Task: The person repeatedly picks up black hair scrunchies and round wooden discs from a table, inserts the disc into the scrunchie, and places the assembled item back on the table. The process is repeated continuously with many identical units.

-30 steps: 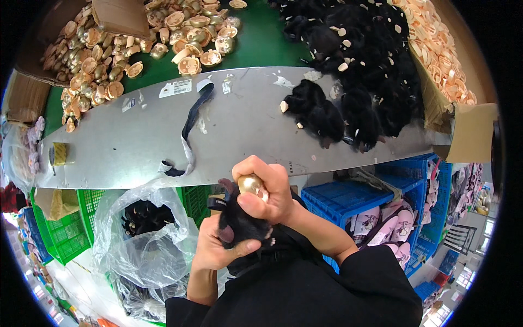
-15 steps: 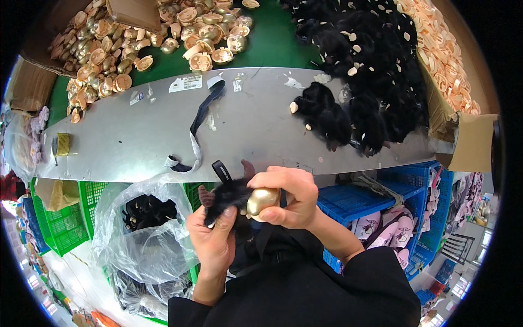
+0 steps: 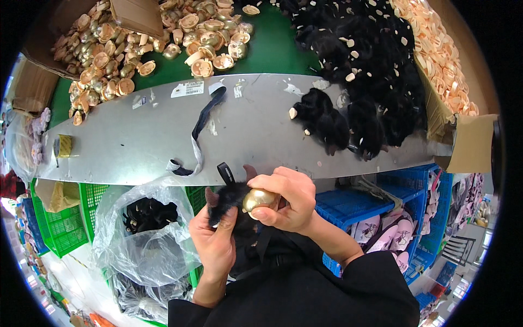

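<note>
1. Head view, the hands: A worker in a black short-sleeved top holds a small black plush piece point(image 3: 231, 196) and a shiny gold shell point(image 3: 260, 199) in front of the torso, just off the near edge of a metal tabletop point(image 3: 136, 147).

2. Head view, left: The left hand point(image 3: 215, 240) grasps the plush piece, thumb pressed on its lower front and the other fingers curled behind. Two brownish ears point(image 3: 211, 197) and a black loop point(image 3: 225, 173) stick up from the plush.

3. Head view, right: The right hand point(image 3: 291, 201) grips the gold shell between bent fingers above and thumb below. The shell sits right against the plush; whether it is fitted into it cannot be told.

4. Head view, the tabletop: A dark strip point(image 3: 199, 122) curls across the metal near a tape roll point(image 3: 64, 146). Beyond, gold-and-peach shells point(image 3: 204, 49) lie heaped on a green surface point(image 3: 272, 49); to the right, black plush pieces point(image 3: 365, 60) pile up beside a cardboard box point(image 3: 473, 144) of peach-coloured parts point(image 3: 441, 60).

5. Head view, below the edge: A clear plastic bag point(image 3: 147, 261) with black contents stands beside green crates point(image 3: 62, 229) at left; blue crates point(image 3: 348, 204) and pink printed items point(image 3: 381, 234) fill the right.
</note>
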A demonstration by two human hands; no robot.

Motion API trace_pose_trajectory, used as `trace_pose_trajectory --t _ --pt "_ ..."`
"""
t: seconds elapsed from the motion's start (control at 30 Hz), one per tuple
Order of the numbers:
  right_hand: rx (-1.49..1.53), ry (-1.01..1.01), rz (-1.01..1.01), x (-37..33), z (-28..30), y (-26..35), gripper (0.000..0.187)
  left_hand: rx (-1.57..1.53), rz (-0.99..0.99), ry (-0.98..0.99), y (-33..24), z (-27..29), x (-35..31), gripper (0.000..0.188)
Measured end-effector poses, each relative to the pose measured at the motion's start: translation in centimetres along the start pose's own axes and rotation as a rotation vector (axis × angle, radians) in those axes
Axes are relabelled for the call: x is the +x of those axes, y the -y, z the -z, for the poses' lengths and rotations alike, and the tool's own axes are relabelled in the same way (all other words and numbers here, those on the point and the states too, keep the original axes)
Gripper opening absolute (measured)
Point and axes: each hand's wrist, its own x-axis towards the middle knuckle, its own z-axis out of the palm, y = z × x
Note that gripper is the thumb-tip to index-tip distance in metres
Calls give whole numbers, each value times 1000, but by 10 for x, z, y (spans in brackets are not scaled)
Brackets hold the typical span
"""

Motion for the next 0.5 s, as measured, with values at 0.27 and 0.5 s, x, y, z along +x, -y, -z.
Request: trace_pose_trajectory --t 0.27,0.5 --pt "-307 -49 133 -2 -3 -1 43 416 -276 -57 5 -11 2 12" --pt "-393 -42 118 4 -7 10 41 282 -330 -11 9 -13 5 13"
